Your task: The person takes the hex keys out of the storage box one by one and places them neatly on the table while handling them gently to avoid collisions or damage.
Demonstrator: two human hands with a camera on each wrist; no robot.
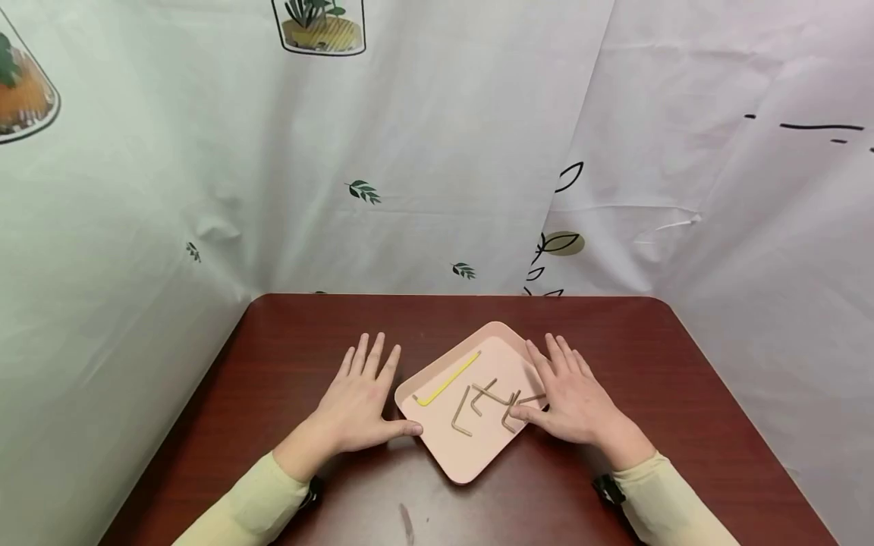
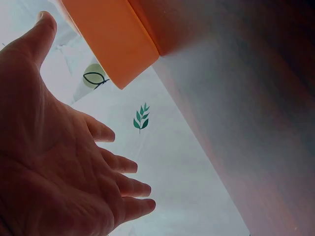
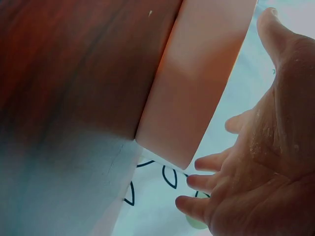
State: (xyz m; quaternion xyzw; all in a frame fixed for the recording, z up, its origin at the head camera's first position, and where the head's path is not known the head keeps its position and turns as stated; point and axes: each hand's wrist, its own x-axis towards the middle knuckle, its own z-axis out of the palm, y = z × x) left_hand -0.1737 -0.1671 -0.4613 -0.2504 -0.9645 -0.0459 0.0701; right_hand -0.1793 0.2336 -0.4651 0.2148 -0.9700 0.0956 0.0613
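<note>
A pink tray [image 1: 471, 459] sits turned cornerwise on the table. Inside it lie a yellow hex key [image 1: 448, 379] on the left and several brownish hex keys [image 1: 459, 415], some crossing one another, toward the right. My left hand [image 1: 358, 402] is spread flat beside the tray's left corner, its thumb tip at the rim. On the other side my right hand [image 1: 576, 398] is spread too, its thumb and forefinger reaching over the tray's right edge and hiding part of the keys. Both wrist views show straight fingers near the tray wall [image 2: 115, 39], with nothing held.
The dark red wooden table [image 1: 307, 318] has rounded far corners. White printed curtains [image 1: 423, 152] hang behind it and along both sides. A dark mark [image 1: 406, 523] shows on the tabletop near the front.
</note>
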